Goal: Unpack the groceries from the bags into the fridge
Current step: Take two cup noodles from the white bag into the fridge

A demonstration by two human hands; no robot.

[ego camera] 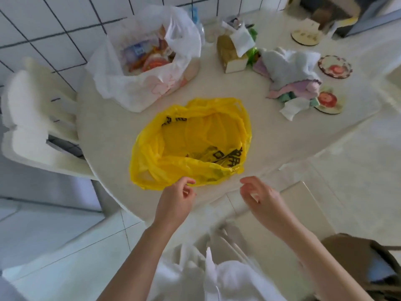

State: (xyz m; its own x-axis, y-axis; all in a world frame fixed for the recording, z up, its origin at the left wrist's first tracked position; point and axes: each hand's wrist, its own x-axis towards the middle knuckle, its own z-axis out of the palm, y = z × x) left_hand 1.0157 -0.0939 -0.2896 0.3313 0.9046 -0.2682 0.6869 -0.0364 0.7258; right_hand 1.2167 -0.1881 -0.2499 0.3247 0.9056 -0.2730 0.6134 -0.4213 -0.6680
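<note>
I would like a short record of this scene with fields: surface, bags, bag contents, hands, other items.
surface: round white table
bags: yellow bag near the person; white bag behind it
bag contents: yellow looks empty; white holds packaged groceries
hands: left hand at the yellow bag's near edge; right hand open, holding nothing
other items: cloths, coasters, white chair

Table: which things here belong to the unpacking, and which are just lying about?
Job:
yellow bag, looks empty
white bag, packets inside
left hand
right hand

Lying about:
cloths
coasters
tissue box
chair
</note>
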